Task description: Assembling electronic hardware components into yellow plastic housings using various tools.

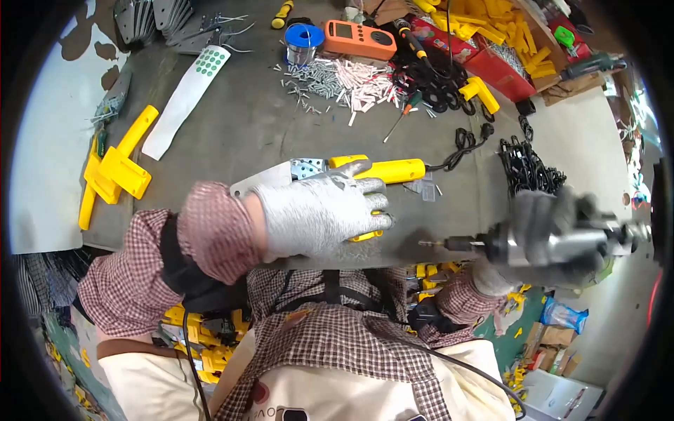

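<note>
My left hand [319, 210], in a silver-grey glove, lies over a yellow-handled electric tool [397, 171] at the bench's near edge, its fingers bent over the handle and hiding part of it. A perforated metal piece [307, 168] and a flat pale plate [263, 180] extend leftward from the handle. Another yellow part [368, 236] shows beneath the fingers. My right hand [551, 231], in a dark grey glove and blurred by motion, is closed around a power screwdriver [519, 242]. Its bit [434, 243] points left, toward my left hand, without touching the tool.
Screws [319, 78] and pale sleeves [364, 81] lie in heaps farther back, near a solder spool [303, 45] and an orange meter [359, 40]. A loose screwdriver [403, 116] lies closer. Yellow shells [123, 161] rest at left; a red bin [500, 71] stands far right.
</note>
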Tool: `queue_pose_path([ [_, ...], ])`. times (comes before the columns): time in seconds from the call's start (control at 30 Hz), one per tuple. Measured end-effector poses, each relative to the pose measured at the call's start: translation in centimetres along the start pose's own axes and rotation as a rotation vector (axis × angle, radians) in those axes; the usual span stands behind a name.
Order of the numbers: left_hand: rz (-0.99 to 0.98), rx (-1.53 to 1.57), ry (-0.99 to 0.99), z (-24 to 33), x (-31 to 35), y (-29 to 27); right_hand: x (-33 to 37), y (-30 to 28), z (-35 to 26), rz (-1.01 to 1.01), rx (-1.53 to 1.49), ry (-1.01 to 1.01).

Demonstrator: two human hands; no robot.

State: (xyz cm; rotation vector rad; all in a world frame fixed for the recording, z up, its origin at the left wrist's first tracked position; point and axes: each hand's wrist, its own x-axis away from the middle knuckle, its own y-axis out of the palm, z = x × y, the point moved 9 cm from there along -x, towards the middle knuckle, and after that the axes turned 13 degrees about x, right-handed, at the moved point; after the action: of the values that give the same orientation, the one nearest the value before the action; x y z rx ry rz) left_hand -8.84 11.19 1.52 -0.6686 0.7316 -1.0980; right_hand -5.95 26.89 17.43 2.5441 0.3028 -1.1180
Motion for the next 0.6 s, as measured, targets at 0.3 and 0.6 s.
queue_pose_path([
  [0.3,-0.444,0.864,-0.251,-6.7,-2.5,-4.5,6.9,-2.3,3.7,0.514,0.051,0.095],
  [0.6,-0.455,0.565,-0.174,-3.1,-1.5,-3.5,5.4,-1.5,4.0,0.47,0.079,0.097],
])
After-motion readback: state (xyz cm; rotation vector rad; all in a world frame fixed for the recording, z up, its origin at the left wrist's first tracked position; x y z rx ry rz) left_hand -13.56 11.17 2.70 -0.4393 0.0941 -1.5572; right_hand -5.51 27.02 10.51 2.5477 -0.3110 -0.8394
